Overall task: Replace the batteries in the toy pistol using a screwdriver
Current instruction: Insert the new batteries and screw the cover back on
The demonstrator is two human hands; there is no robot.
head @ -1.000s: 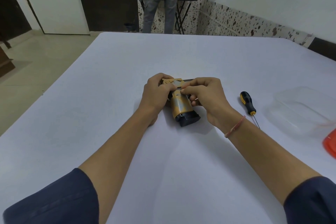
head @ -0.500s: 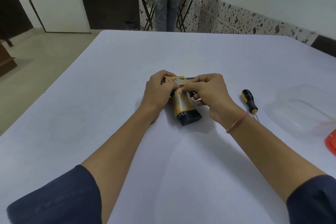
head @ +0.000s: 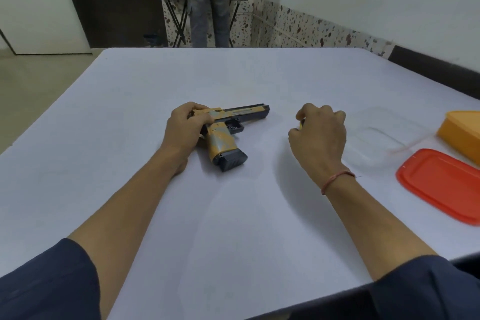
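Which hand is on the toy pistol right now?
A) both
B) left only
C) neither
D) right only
B: the left hand grips the rear of the toy pistol, while the right hand is apart from it, off to its right, fingers curled round the screwdriver, of which only a yellow sliver shows.

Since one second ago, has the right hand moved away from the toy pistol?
Yes. The right hand left the toy pistol and went rightward across the table, toward the clear container.
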